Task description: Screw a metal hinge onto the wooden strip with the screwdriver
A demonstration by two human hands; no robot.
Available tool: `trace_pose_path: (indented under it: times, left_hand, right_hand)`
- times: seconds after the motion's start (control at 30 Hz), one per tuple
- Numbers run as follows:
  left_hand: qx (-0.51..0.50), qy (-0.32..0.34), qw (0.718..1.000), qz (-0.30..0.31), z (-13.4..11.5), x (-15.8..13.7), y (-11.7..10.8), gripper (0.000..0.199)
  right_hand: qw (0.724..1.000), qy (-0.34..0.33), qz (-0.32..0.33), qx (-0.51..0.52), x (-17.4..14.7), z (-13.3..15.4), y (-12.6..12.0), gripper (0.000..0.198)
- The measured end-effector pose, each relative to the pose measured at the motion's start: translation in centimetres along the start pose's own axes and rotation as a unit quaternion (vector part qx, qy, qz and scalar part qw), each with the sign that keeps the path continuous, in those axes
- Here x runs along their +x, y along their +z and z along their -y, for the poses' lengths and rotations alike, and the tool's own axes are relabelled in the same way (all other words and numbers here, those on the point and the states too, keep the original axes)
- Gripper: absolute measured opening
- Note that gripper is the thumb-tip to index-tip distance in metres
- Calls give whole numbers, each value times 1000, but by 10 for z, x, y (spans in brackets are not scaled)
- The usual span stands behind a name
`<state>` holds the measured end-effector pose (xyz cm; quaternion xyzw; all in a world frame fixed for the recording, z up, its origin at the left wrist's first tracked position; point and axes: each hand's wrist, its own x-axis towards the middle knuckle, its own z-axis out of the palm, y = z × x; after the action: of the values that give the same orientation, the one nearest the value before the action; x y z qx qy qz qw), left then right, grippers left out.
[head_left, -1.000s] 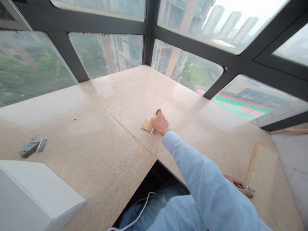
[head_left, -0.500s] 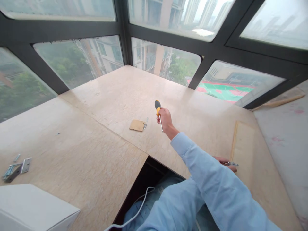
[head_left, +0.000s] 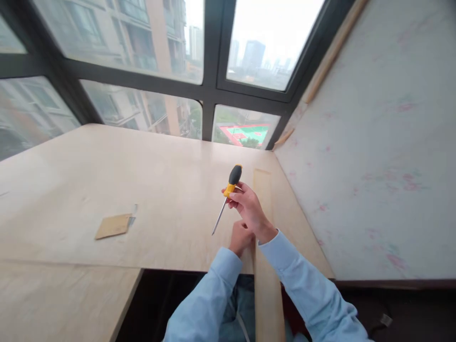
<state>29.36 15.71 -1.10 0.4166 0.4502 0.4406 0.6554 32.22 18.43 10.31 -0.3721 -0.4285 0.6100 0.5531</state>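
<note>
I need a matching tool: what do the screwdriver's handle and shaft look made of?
Screwdriver: the handle looks like moulded plastic or rubber, matt yellow with a black cap; the thin shaft looks like bare steel, grey with a faint sheen. The right hand grips the handle.

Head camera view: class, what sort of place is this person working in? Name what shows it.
Probably a high-rise flat's bay window under fit-out: dark-framed windows overlook towers, bare board surface, right hand holding a screwdriver.

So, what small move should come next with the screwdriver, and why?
Probably lower the screwdriver tip toward the wooden strip: the right hand holds it raised, tip in the air, while the left hand rests closed at the strip's edge.
</note>
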Motion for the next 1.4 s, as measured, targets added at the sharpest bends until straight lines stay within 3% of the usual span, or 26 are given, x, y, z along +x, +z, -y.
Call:
trace_pose_path:
  times: [0.13,0.23,0.37,0.67,0.9,1.4]
  left_hand:
    - [-25,-21,999,16,5,-1,5,28]
    - [-36,-51,998,-16,3,-3,7,37]
    - [-34,-61,997,-42,-2,-4,11,39]
    - [-23,-53,997,-52,0,-5,13,37]
    - [-16,-52,997,-47,1,-6,12,39]
    - [-40,-50,997,-44,8,-4,9,39]
  right_hand:
    - [983,-93,-143,-62,-43,31,-63,40]
    - [959,-134,-227,-101,-71,43,-103,42]
    - [939,-186,-244,-152,-92,45,-131,43]
    - [950,-196,-113,-214,-92,27,-124,35]
    - [944,-183,-114,-251,-90,17,-129,25]
    - [945,-200,-113,-235,-95,22,-118,29]
